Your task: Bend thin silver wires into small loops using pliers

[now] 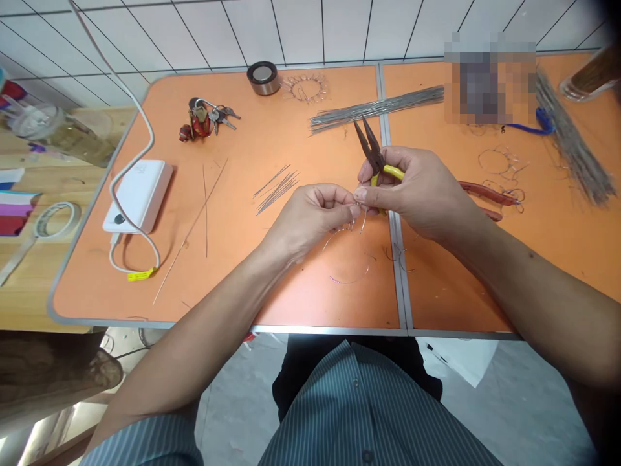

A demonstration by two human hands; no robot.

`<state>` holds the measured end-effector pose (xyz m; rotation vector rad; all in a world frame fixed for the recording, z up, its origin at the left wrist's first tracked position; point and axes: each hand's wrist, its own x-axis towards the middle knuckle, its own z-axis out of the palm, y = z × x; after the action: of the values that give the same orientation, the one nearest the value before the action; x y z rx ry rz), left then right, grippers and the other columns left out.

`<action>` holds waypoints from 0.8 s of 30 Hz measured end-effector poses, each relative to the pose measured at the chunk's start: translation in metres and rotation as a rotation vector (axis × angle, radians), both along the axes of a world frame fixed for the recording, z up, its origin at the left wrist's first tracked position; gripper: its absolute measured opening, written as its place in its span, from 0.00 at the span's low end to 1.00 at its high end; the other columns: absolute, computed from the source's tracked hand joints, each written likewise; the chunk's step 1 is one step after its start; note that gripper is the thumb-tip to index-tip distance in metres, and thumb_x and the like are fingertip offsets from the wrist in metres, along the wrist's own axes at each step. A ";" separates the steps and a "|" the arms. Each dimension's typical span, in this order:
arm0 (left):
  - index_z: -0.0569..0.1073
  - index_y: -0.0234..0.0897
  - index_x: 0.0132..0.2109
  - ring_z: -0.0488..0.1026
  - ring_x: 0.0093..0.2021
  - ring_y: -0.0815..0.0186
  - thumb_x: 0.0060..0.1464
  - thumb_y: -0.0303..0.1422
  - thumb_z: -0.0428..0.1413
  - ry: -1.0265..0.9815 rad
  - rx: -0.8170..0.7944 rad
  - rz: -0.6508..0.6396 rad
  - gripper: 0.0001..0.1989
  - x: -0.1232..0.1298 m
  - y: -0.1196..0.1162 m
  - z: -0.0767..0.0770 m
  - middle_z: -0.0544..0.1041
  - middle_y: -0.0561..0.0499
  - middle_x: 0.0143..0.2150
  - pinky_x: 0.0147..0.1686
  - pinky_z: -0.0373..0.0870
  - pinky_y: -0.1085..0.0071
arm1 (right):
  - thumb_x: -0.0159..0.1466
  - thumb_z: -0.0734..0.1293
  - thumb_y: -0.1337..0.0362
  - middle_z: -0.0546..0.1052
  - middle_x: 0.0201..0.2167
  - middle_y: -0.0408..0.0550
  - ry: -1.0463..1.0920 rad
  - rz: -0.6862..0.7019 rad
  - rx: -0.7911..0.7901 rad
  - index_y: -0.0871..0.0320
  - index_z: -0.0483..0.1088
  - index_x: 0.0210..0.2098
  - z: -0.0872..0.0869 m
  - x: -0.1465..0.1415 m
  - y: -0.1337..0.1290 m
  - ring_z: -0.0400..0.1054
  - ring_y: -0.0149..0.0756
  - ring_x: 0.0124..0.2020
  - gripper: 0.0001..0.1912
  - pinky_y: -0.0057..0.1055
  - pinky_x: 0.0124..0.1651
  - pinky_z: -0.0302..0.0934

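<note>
Orange table [272, 136], white tiled wall [298, 29]; left grip [317, 210] pinching wire [363, 221], right grip [420, 188] holding pliers [375, 157].

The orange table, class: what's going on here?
A person pinches thin wire between the fingertips of both hands. The left hand has only wire; the right hand also holds yellow-handled pliers, their tips pointing away from the person. Farther back lies a wire bundle; a red-handled tool lies beside the right wrist.

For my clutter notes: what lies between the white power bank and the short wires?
Two long wires, crossing, lie there in the head view.
</note>
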<state>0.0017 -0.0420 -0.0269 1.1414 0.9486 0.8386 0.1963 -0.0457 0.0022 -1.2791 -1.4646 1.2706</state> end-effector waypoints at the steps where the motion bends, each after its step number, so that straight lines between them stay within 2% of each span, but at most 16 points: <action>1: 0.83 0.34 0.32 0.70 0.28 0.72 0.48 0.29 0.72 -0.002 -0.002 -0.005 0.05 0.000 0.000 0.000 0.80 0.51 0.29 0.31 0.67 0.73 | 0.57 0.83 0.70 0.73 0.22 0.38 0.002 0.001 0.003 0.51 0.75 0.33 -0.001 0.000 0.000 0.69 0.34 0.26 0.15 0.34 0.30 0.67; 8: 0.82 0.35 0.32 0.73 0.29 0.71 0.49 0.26 0.70 -0.002 0.030 0.008 0.04 0.002 -0.001 0.001 0.81 0.51 0.29 0.32 0.69 0.74 | 0.57 0.83 0.69 0.75 0.25 0.39 0.001 -0.010 0.010 0.51 0.76 0.35 -0.004 0.004 0.002 0.71 0.34 0.27 0.14 0.34 0.32 0.69; 12: 0.83 0.35 0.33 0.75 0.31 0.70 0.50 0.28 0.69 0.017 0.071 -0.010 0.03 0.003 -0.003 0.003 0.84 0.49 0.33 0.32 0.69 0.73 | 0.59 0.82 0.69 0.77 0.28 0.40 0.040 -0.002 -0.006 0.51 0.76 0.36 -0.005 0.005 0.003 0.72 0.35 0.28 0.13 0.35 0.34 0.72; 15: 0.82 0.35 0.32 0.74 0.30 0.70 0.52 0.27 0.69 0.035 0.097 -0.007 0.03 0.003 -0.003 0.002 0.82 0.50 0.30 0.32 0.69 0.72 | 0.60 0.83 0.68 0.77 0.27 0.42 0.055 -0.006 -0.015 0.52 0.76 0.35 -0.004 0.005 0.002 0.73 0.35 0.28 0.13 0.35 0.35 0.73; 20: 0.80 0.37 0.31 0.70 0.26 0.71 0.53 0.29 0.69 0.075 0.125 0.131 0.06 -0.001 0.002 -0.001 0.78 0.52 0.26 0.29 0.67 0.73 | 0.63 0.82 0.65 0.78 0.28 0.43 0.044 -0.033 -0.030 0.53 0.76 0.36 0.001 0.002 -0.003 0.74 0.34 0.29 0.12 0.34 0.34 0.73; 24: 0.79 0.37 0.31 0.70 0.26 0.71 0.54 0.29 0.69 0.067 0.133 0.276 0.07 -0.004 0.007 -0.001 0.78 0.53 0.26 0.28 0.67 0.73 | 0.59 0.85 0.67 0.77 0.25 0.42 -0.012 -0.002 -0.078 0.54 0.77 0.35 0.004 -0.002 -0.007 0.73 0.34 0.27 0.14 0.32 0.30 0.70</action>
<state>-0.0027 -0.0354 -0.0284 1.1735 1.1364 1.1056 0.1946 -0.0524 0.0060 -1.3413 -1.4341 1.3317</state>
